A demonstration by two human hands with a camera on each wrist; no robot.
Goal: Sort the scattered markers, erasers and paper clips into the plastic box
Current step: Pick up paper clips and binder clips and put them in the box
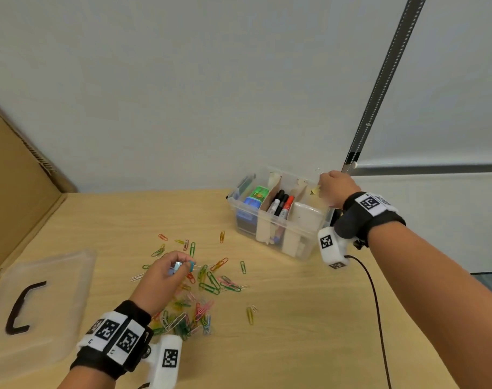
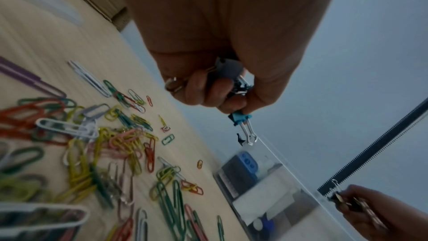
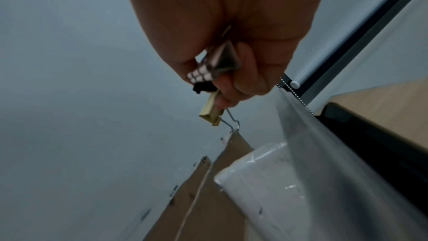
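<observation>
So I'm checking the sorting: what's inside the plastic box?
The plastic box holds cardboard dividers: black and red markers in the middle, green and blue erasers left. The right hand covers part of the right compartment; its contents can't be seen.

Hidden, cropped and blurred parts of the scene

In the head view, the fingers of the right hand (image 1: 335, 188) are turned away, so its grip is not seen there; the yellow binder clip (image 3: 212, 114) is largely covered by fingers in the right wrist view. The lower part of the plastic box (image 1: 288, 242) is only dimly seen through its cloudy wall, and its right compartment's floor is hidden. In the left wrist view, the paper clips (image 2: 76, 153) at the lower left are smeared by blur and cut by the frame edge. The clear lid (image 1: 42, 299) is cropped at the left edge.
</observation>
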